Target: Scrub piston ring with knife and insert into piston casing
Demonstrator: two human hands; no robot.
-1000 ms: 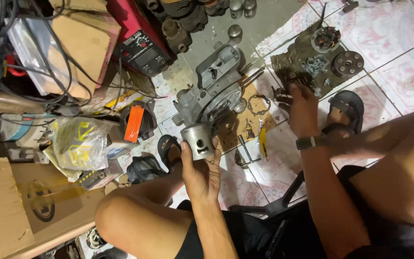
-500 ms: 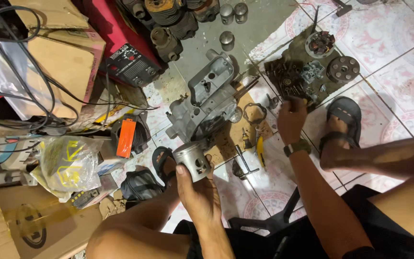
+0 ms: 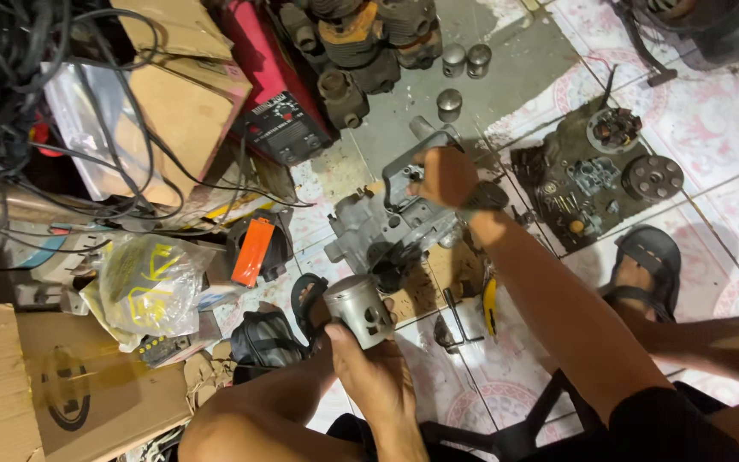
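Piston in one hand, engine casing under the other
The left hand [image 3: 378,372] grips a grey metal piston [image 3: 359,308] above the tiled floor [image 3: 729,128]; the right hand [image 3: 445,175] closes on the grey engine casing [image 3: 391,224], beside a parts-strewn dark mat [image 3: 570,192]

We see a smooth, dull-silver metal piston [image 3: 361,310], a rough cast-metal engine case [image 3: 391,224], matt brown cardboard boxes [image 3: 177,103], and glossy patterned floor tiles [image 3: 712,111].

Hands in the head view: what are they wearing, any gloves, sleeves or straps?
Both hands are bare, with no gloves. The left hand has nothing on its wrist or forearm. The right hand has a dark wristwatch on a dark strap. No sleeves reach either forearm.
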